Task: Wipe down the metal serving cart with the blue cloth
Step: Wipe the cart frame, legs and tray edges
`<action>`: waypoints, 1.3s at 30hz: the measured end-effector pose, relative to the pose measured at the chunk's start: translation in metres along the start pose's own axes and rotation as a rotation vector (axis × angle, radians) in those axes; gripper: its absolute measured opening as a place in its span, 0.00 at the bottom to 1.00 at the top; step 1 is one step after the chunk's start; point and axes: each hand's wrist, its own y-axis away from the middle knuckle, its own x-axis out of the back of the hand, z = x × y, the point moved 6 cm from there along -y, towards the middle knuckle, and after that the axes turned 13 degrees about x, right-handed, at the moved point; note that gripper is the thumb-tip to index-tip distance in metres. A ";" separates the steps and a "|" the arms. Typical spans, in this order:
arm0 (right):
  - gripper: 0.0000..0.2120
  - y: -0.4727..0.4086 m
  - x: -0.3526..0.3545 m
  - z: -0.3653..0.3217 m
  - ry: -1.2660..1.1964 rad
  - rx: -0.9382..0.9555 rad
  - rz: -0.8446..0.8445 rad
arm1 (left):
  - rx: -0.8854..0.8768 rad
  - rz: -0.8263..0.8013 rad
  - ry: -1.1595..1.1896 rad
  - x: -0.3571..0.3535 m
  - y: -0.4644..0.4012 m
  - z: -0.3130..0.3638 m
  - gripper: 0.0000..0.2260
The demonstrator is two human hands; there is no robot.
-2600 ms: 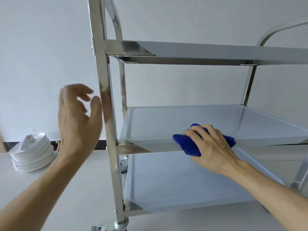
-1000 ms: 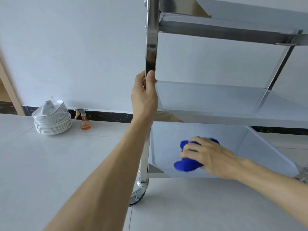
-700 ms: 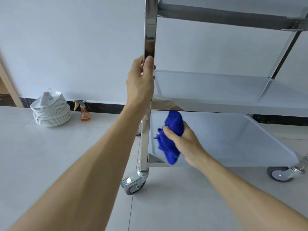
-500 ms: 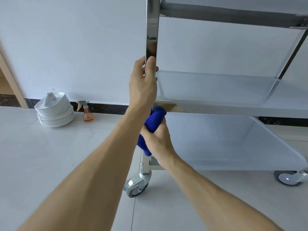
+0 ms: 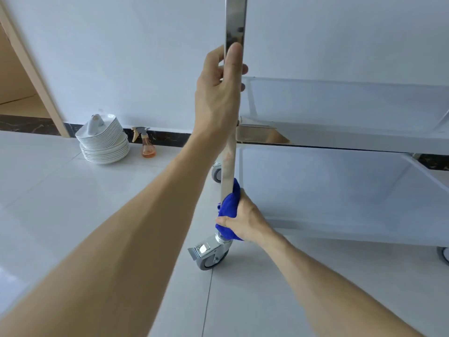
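The metal serving cart [image 5: 340, 139] fills the right half of the view, with its middle and lower shelves showing. Its near left upright post [image 5: 234, 20] runs from the top edge down to a caster. My left hand [image 5: 218, 93] grips this post above the middle shelf, thumb along the front. Low on the same post my right hand [image 5: 244, 218] holds the blue cloth [image 5: 228, 207] wrapped around the metal, just above the caster [image 5: 211, 255].
A stack of white plates [image 5: 104, 142] and a small orange spray bottle [image 5: 147, 145] stand on the tiled floor by the white wall at the left. A door frame [image 5: 29, 64] sits at the far left. Another caster [image 5: 443, 255] shows at the right edge.
My right hand left the shelf edge with the cloth, went to the near post and slid down it to just above the caster. My left hand took hold of the post and stays there.
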 end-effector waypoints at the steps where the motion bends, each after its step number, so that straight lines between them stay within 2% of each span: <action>1: 0.25 -0.002 0.007 -0.001 0.041 0.009 -0.066 | -0.012 -0.008 -0.007 0.001 0.001 -0.001 0.14; 4: 0.22 0.001 0.037 -0.004 0.220 0.058 -0.184 | -0.009 -0.043 -0.137 0.003 0.004 -0.016 0.15; 7: 0.20 0.007 0.066 -0.002 0.322 0.098 -0.158 | 0.043 -0.122 -0.402 0.010 0.011 -0.048 0.20; 9: 0.19 0.010 0.077 0.003 0.389 0.086 -0.104 | 0.083 -0.208 -0.508 0.018 0.013 -0.068 0.20; 11: 0.24 0.016 0.075 0.010 0.464 0.078 -0.107 | 0.149 -0.326 -0.547 0.025 0.016 -0.085 0.17; 13: 0.36 0.025 0.052 0.021 0.651 0.083 -0.283 | 0.197 -0.433 -0.674 0.027 0.019 -0.105 0.16; 15: 0.44 0.036 0.020 0.031 0.898 0.106 -0.422 | 0.194 -0.467 -0.929 0.027 0.020 -0.125 0.15; 17: 0.42 0.032 0.002 0.030 1.049 0.147 -0.346 | 0.149 -0.403 -1.030 0.026 0.018 -0.132 0.12; 19: 0.38 0.021 -0.007 0.022 1.096 0.168 -0.294 | 0.127 -0.327 -1.003 0.026 0.016 -0.131 0.11; 24: 0.40 0.004 -0.004 0.024 1.056 0.275 -0.397 | 0.147 -0.186 -0.940 0.029 0.014 -0.131 0.10; 29: 0.38 0.023 0.060 0.051 1.059 0.417 -0.463 | 0.148 -0.243 -0.838 0.024 0.012 -0.133 0.11; 34: 0.37 0.075 0.150 0.094 1.074 0.273 -0.361 | 0.145 -0.254 -0.827 0.023 0.011 -0.134 0.11; 36: 0.37 0.084 0.154 0.092 1.137 0.277 -0.291 | 0.148 -0.251 -0.827 0.021 0.013 -0.134 0.10; 39: 0.35 0.070 0.127 0.070 1.262 0.396 -0.182 | 0.164 -0.199 -0.830 0.023 0.011 -0.135 0.11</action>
